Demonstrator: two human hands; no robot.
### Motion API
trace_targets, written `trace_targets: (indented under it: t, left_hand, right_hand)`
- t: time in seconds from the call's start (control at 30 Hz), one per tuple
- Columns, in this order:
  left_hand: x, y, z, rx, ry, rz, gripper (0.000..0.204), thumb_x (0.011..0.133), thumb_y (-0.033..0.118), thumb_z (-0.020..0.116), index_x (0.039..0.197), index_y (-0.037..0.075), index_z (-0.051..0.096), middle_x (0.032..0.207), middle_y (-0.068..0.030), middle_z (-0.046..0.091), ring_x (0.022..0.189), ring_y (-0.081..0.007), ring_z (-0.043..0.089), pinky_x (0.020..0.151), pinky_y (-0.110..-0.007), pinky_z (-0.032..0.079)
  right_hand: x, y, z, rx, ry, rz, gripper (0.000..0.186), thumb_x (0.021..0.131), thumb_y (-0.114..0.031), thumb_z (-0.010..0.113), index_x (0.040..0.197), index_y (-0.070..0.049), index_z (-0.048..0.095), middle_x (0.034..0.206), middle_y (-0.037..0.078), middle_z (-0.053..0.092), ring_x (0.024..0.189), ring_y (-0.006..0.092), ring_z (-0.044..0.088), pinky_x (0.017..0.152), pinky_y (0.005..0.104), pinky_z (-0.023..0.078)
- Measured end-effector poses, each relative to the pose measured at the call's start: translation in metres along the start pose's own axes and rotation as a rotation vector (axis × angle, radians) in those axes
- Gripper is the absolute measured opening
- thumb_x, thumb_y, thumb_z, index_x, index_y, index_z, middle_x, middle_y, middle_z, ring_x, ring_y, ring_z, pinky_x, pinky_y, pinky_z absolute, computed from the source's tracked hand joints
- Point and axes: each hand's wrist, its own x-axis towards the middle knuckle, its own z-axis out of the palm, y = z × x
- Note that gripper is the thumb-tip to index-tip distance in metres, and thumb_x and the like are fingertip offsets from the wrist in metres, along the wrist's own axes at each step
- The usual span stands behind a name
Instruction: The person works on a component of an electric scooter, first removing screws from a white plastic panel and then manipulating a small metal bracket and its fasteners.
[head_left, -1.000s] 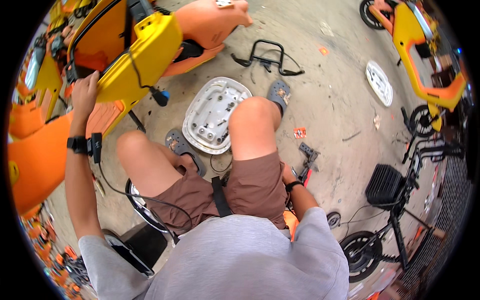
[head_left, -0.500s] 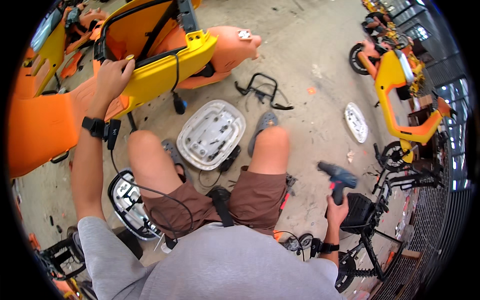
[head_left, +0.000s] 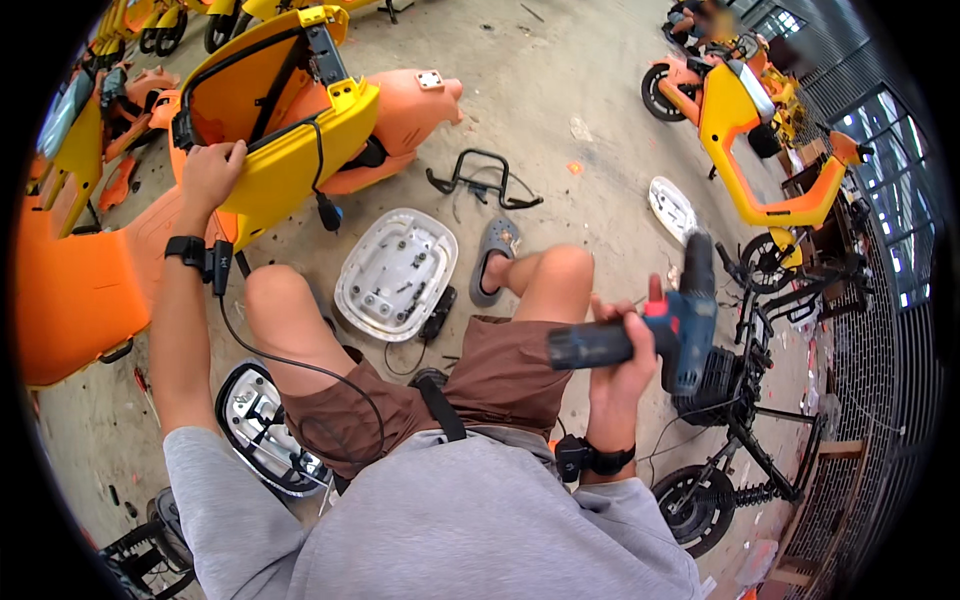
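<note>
A blue-and-black cordless drill (head_left: 692, 318) is held by its grip in my right hand (head_left: 628, 372), raised beside my right knee. Its body stands lengthwise, and its battery end points left over my thigh. My left hand (head_left: 212, 178) is closed over the near rim of a yellow scooter body panel (head_left: 285, 170), by the black trim around its open compartment; the fingertips are partly hidden. From this panel a black cable with a plug (head_left: 328, 212) hangs down. An orange scooter footboard section (head_left: 80, 290) adjoins the yellow panel on the left.
Between my feet lies a white plastic tray (head_left: 398, 270) with small screws, beside a black frame bracket (head_left: 488, 180). A black-and-white part (head_left: 262, 420) sits by my left thigh. Right stand a bare scooter frame (head_left: 735, 430) and a yellow scooter (head_left: 740, 130); a person (head_left: 695, 22) is behind it.
My right hand has brought the drill up and inward, turning it so its battery end points left. My left hand stays on the panel's rim. The view has shifted slightly right.
</note>
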Motion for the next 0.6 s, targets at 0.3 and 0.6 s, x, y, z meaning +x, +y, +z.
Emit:
trace_targets:
  t: [0.3,0.6]
  left_hand:
    - [0.000,0.005,-0.003,0.005,0.018,-0.016,0.035,0.095,0.026,0.047,0.076,0.003,0.066,0.070,-0.0132,0.064,0.069,-0.0339,0.057,0.074,-0.040,0.044]
    - [0.042,0.019,-0.026,-0.304,-0.353,-0.298,0.045,0.095,0.038,0.047,0.086,-0.002,0.067,0.078,-0.0225,0.064,0.086,-0.0401,0.062,0.071,-0.044,0.048]
  right_hand:
    - [0.025,0.116,0.065,-0.014,-0.377,0.730,0.055,0.084,-0.013,0.060,0.133,0.003,0.042,0.072,0.008,0.053,0.068,0.0201,0.055,0.070,0.0351,0.047]
    - [0.074,0.244,0.090,0.167,-0.164,1.039,0.041,0.083,-0.014,0.059,0.121,-0.002,0.049,0.075,0.007,0.055,0.070,0.0194,0.056,0.072,0.0353,0.049]
